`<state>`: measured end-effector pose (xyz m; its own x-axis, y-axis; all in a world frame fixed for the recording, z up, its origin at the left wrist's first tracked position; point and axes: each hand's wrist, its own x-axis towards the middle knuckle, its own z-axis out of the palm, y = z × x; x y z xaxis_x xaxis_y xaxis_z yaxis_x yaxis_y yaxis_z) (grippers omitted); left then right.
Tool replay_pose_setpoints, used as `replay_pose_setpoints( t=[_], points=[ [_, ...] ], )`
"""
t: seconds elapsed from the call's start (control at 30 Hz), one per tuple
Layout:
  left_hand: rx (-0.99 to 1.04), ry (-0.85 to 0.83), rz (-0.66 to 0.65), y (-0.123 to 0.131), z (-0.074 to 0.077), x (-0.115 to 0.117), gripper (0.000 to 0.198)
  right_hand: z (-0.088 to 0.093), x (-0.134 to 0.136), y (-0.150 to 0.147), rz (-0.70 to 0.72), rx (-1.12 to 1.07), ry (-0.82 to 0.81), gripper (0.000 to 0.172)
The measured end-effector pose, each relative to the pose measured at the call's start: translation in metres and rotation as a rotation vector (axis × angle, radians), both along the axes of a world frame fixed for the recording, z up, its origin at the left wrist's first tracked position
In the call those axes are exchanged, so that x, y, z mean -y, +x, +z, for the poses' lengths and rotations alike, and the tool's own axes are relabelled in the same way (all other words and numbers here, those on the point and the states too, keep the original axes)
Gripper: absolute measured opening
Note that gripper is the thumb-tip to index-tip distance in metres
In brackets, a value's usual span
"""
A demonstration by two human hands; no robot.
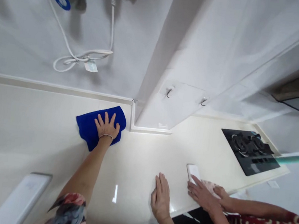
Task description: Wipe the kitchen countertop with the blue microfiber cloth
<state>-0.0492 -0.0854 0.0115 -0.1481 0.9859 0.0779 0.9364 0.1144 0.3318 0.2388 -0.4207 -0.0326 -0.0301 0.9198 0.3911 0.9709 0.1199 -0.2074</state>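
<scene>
My left hand (107,127) lies flat with fingers spread on a dark blue cloth (87,124), pressing it against the pale countertop (138,164). The cloth is spread out near the back wall, close to the corner of a jutting column. A thin bracelet circles my left wrist, below which a floral sleeve shows. To the right, my right hand (161,199) rests on the counter near its front edge, fingers stretched out close together, with no object visible in it.
A person in a red striped top stands at the right, one hand (202,193) at a white flat device (193,171). Beyond is a black gas hob (250,152). A white oblong object (22,198) is at lower left. Hooks (169,92), a coiled cable (74,58) and a blue-capped valve (62,0) are on the walls.
</scene>
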Motion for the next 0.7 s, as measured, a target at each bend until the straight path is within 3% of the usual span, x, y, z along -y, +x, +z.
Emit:
replay_pose_setpoints(
  t=[0.23, 0.37, 0.7],
  points=[
    [-0.035, -0.016, -0.268, 0.017, -0.002, -0.064, 0.066, 0.009, -0.001, -0.002, -0.025, -0.008, -0.062, 0.070],
    [-0.064, -0.009, -0.337, 0.025, -0.004, -0.093, 0.065, 0.013, -0.004, -0.003, -0.035, -0.009, -0.067, 0.071],
    [-0.072, -0.034, -0.343, 0.021, -0.007, -0.109, 0.058, 0.014, -0.010, -0.004, -0.044, -0.033, -0.027, 0.073]
  ],
)
